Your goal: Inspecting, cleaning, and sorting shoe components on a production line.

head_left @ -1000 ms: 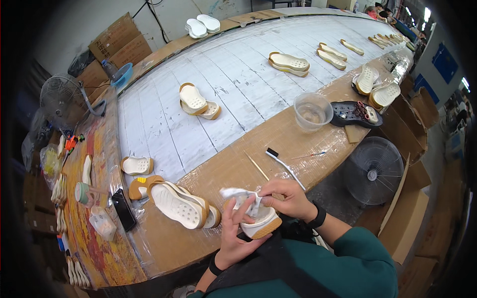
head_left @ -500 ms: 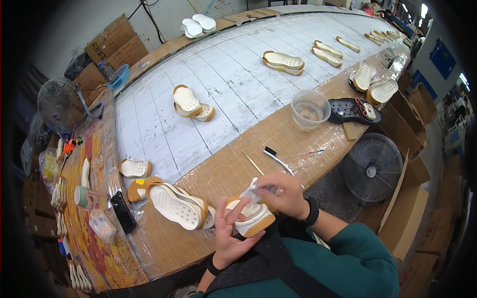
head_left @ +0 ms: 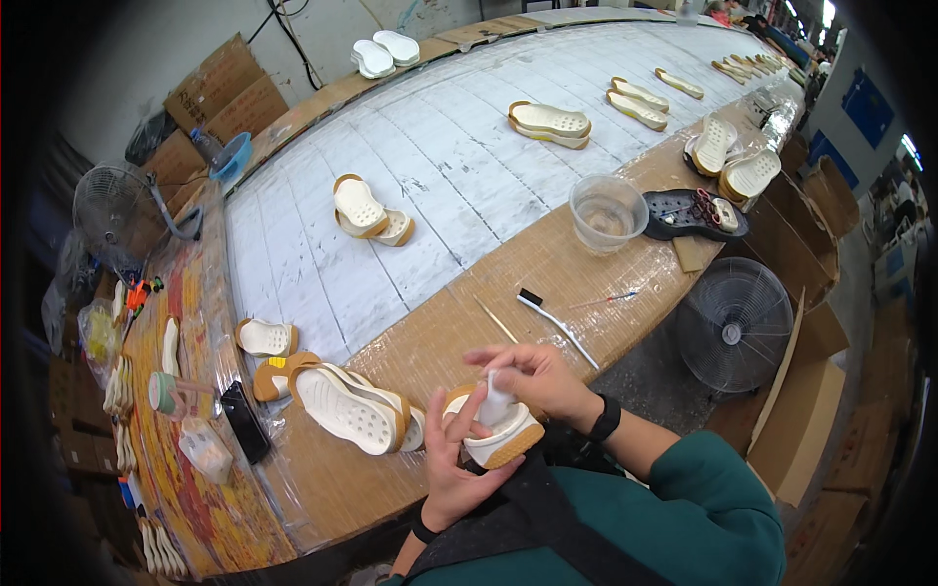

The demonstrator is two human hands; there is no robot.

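My left hand [head_left: 457, 477] grips a white shoe sole with a tan rubber bottom [head_left: 508, 447], tilted near my body at the table's front edge. My right hand [head_left: 545, 379] pinches a crumpled white cloth [head_left: 496, 393] over the sole's open top. Part of the sole is hidden behind my fingers and the cloth. Close to my left hand, a pair of similar white and tan soles [head_left: 342, 408] leans together on the cardboard-covered table edge [head_left: 430, 342]. Beyond my right hand lie a black-bristled brush with a pale handle [head_left: 555, 326] and a thin wooden stick [head_left: 496, 318].
A clear plastic tub [head_left: 608, 217] stands by a black sole [head_left: 689, 215] holding small items. More soles rest on the long white work surface [head_left: 440, 146]. At left are a phone [head_left: 244, 422] and a fan [head_left: 122, 210]; another fan [head_left: 735, 325] stands right, below the table.
My right hand has shifted slightly left and its fingers have changed position around the cloth, which now hangs lower over the sole. My left hand keeps its hold. The view has moved a little.
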